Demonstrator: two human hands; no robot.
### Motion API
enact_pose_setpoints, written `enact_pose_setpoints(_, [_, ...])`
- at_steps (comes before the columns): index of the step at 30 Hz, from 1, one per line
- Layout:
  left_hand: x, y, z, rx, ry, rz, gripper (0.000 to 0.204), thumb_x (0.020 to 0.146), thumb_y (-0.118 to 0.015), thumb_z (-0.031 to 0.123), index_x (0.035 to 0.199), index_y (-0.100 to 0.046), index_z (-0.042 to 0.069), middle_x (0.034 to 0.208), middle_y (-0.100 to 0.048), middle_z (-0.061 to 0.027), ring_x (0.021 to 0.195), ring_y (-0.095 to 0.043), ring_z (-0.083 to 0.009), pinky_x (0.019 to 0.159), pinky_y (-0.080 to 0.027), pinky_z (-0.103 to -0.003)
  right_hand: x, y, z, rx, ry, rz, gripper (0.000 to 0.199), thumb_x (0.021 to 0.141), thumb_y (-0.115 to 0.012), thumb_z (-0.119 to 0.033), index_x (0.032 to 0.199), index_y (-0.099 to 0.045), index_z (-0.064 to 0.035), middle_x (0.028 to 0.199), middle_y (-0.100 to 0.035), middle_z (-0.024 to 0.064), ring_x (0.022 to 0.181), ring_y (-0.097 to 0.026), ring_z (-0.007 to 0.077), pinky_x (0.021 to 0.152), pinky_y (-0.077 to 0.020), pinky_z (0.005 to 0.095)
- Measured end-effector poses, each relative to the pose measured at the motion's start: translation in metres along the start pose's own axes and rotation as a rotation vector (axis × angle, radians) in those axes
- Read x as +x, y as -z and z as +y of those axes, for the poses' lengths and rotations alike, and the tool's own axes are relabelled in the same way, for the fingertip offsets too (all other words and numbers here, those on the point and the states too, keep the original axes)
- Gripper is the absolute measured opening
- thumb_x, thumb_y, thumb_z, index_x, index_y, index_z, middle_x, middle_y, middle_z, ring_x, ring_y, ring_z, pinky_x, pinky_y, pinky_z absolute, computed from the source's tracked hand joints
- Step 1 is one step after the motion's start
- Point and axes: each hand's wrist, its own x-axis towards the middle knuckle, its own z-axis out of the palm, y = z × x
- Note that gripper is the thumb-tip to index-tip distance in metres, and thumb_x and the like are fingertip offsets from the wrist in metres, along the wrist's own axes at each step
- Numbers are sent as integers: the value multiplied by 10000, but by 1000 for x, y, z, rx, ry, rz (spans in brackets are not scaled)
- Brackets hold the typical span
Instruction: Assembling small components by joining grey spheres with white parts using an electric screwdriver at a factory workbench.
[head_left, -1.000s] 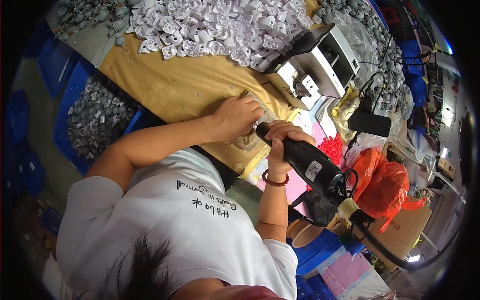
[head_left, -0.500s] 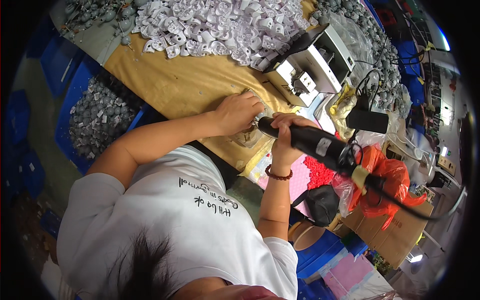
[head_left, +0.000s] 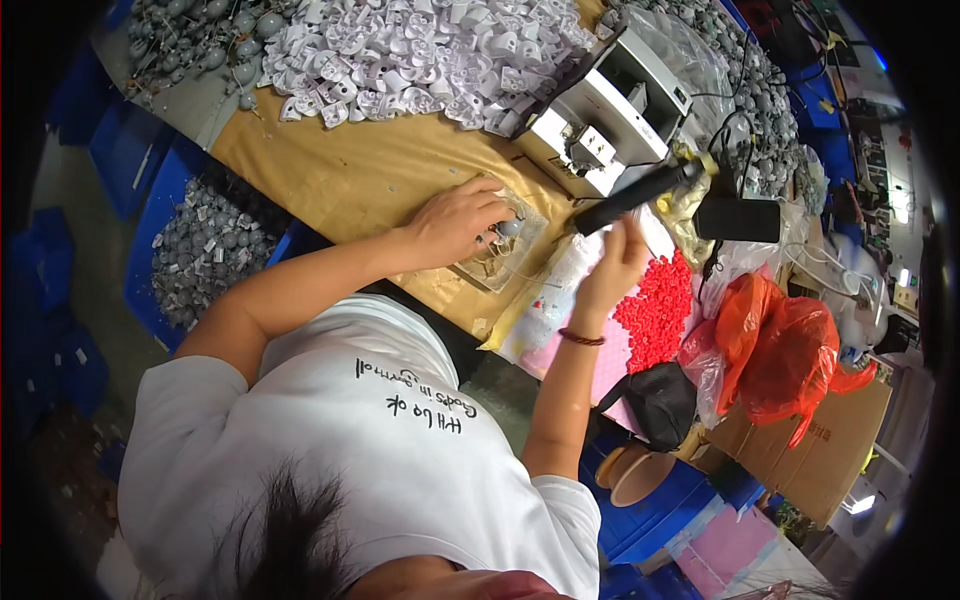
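Steadying a grey ball (head_left: 509,228) on the flat slab (head_left: 518,248), the person's left hand (head_left: 455,228) keeps its fingers bunched against the ball from the left. The hands are apart; right of the slab, the right hand (head_left: 617,262) is at the black tool (head_left: 640,195), though whether its fingers grip or merely touch it cannot be told. Good work here would likely mean pressing the ball firmly to the slab, fingertips clear of the tool's nose, and guiding the tool without jerking. Well left of the slab stands a blue bin (head_left: 150,238) of grey pieces (head_left: 212,250). The surface (head_left: 320,165), covered in tan sheeting, stretches left of and beyond the slab, with white parts (head_left: 420,60) heaped at its far side. Just beyond the slab to the right sits a white boxy device (head_left: 625,95); nearer, red pieces (head_left: 655,315) are spread. Farther right of the slab are a black pouch (head_left: 660,405), a red bag (head_left: 795,345) and a cardboard box (head_left: 835,445).
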Motion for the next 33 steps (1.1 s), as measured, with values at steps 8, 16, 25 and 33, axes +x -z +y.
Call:
enact_pose_setpoints(8, [1, -4, 1, -6, -20, 23, 329, 766, -751, 55, 1070, -628, 51, 1108, -637, -126, 1178, -561, -326, 944, -493, -421, -52, -50, -5, -127, 216, -293, 107, 897, -715, -93, 926, -689, 7, 918, -622, 55, 771, -571, 118, 679, -467, 240])
enact_pose_setpoints(16, [-1, 4, 3, -77, 18, -13, 324, 769, -747, 55, 1070, -624, 53, 1047, -633, -120, 1017, -601, -309, 858, -506, -407, -39, -68, -25, 640, -412, -79, 85, 950, -650, -82, 944, -640, 2, 795, -603, 12, 674, -484, 70, 619, -394, 225])
enact_pose_setpoints(25, [-105, 132, -8, -8, 332, -434, 297, 784, -727, 102, 1062, -622, 99, 987, -650, -97, 968, -626, -311, 812, -497, -420, -38, -39, -13, 205, -379, -643, 187, 954, -649, -114, 1059, -684, 38, 921, -675, 38, 757, -567, 80, 691, -452, 213])
enact_pose_setpoints(33, [-147, 207, -71, 595, 472, -297, 315, 734, -697, 36, 1034, -607, 75, 1007, -597, -101, 1030, -552, -309, 837, -464, -420, -45, -25, 0, 193, -394, -615, 180, 965, -641, -131, 1052, -682, 21, 930, -675, 28, 751, -561, 83, 693, -453, 215])
